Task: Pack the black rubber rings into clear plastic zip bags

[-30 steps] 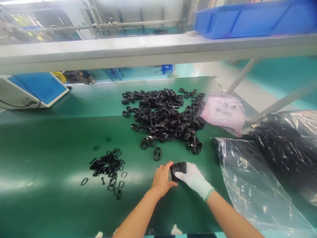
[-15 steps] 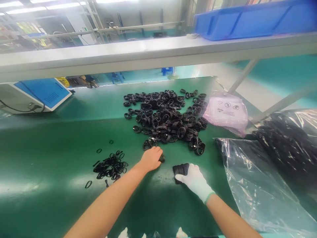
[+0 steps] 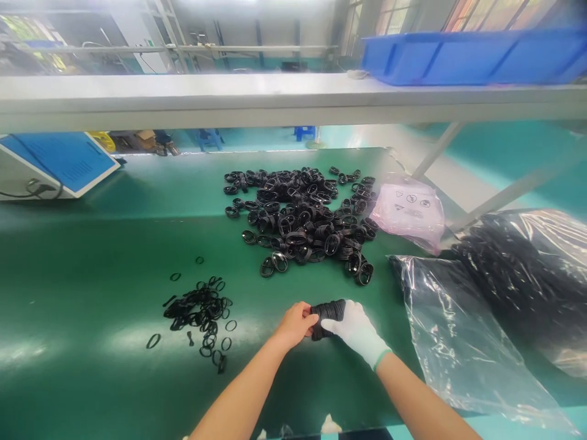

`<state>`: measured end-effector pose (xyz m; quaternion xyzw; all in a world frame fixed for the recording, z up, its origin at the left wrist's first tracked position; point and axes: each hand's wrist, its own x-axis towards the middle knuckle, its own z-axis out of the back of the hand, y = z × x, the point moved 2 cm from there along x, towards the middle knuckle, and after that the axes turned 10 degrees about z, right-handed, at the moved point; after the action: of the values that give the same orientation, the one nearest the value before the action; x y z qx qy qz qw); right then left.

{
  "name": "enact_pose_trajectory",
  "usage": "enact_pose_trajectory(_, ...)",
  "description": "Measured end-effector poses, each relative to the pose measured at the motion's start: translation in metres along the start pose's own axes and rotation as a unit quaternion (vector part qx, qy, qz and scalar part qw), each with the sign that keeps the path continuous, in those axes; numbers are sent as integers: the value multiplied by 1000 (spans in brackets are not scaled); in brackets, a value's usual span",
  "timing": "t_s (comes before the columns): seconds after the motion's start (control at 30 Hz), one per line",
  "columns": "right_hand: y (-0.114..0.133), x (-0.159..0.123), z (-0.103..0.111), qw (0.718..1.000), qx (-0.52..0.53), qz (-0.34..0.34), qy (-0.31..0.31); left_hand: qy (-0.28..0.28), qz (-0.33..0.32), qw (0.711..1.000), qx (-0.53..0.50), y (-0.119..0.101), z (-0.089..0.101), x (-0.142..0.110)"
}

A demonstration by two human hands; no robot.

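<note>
Stack of black rings [image 3: 328, 310] sits lined up at lower center, gripped by fingers of bare left hand [image 3: 292, 326] and gloved right hand [image 3: 356, 331]; alignment likely demands even pressure.

A green tabletop [image 3: 92, 256] bears black coils [image 3: 302, 214] beyond the left hand [image 3: 295, 325]. Black rings [image 3: 199, 308] lie left of that hand, plastic bags [image 3: 463, 330] right.

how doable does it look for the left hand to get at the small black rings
Probably yes: nothing seems to stand between the left hand and the small black rings on the green tabletop, though it might first have to leave the stack of black parts.
</note>
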<state>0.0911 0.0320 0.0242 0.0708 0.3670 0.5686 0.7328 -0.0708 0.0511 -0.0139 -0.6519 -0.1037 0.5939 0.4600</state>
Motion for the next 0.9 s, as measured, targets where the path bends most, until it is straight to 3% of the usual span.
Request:
enact_pose_trajectory(0.2,4,0,-6,999,2,-32,-16,-20,19,1000,-10,3,-5,5)
enact_pose_trajectory(0.33,6,2,-9,998,-12,-52,-21,-23,30,999,-2,2,-3,-5)
enact_pose_trajectory(0.43,5,3,-11,999,-15,-48,-16,-46,-35,993,101,-2,0,-23)
enact_pose_trajectory(0.53,1,2,-13,999,-13,-40,-29,-105,-101,957,251,-3,-7,-35)
enact_pose_trajectory(0.7,-4,2,0,1000,-4,20,9,-184,-102,939,271,6,-24,-36)
enact_pose_trajectory(0.83,-6,9,19,997,-10,67,29,-195,-101,944,247,10,-25,-36)
enact_pose_trajectory(0.9,-3,8,18,997,-19,73,24,-194,-103,944,246,11,-24,-36)
